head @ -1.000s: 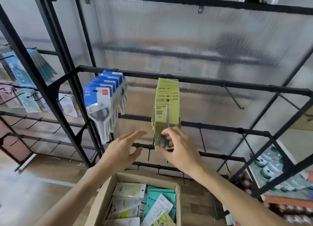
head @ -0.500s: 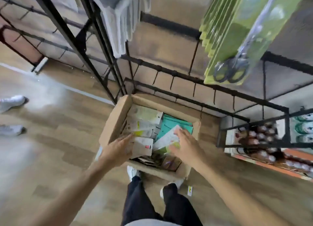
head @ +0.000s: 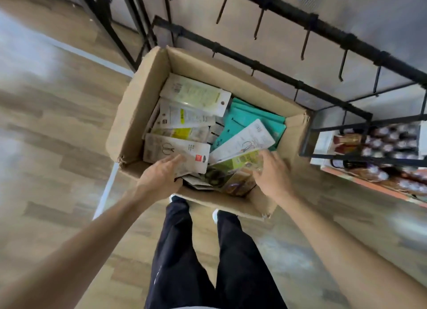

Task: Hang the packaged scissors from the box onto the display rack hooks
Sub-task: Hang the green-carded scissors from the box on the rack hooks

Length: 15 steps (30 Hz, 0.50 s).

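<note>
Both your hands reach into the cardboard box point(head: 138, 114): left hand point(head: 159, 177) fingers spread on a white scissors pack point(head: 178, 153), right hand point(head: 272, 172) fingers touching a green pack point(head: 238, 163). Rack hooks point(head: 305, 42) hang just beyond the box.

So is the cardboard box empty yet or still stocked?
Still stocked. The cardboard box holds white, yellow-green and teal packages overlapping across its bottom, and both hands reach into it.
</note>
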### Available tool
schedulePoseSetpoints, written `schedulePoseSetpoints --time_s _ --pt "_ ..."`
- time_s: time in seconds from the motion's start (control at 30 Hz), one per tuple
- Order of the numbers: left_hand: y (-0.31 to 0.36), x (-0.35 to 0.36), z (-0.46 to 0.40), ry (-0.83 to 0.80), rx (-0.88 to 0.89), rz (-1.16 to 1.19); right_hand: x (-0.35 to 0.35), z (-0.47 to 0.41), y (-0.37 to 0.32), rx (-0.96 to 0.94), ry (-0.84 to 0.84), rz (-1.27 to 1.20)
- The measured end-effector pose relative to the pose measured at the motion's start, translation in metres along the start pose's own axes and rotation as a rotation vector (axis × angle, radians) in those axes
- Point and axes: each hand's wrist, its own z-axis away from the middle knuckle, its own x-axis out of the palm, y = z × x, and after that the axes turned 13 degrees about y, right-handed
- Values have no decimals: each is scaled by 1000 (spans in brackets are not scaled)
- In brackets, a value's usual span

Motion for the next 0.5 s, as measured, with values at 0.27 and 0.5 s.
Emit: schedulePoseSetpoints --time_s 0.27,0.5 --pt "24 28 -5 14 59 31 3 -27 13 -37 13 98" --pt "30 42 -3 55 61 6 11 -39 14 -14 -19 192"
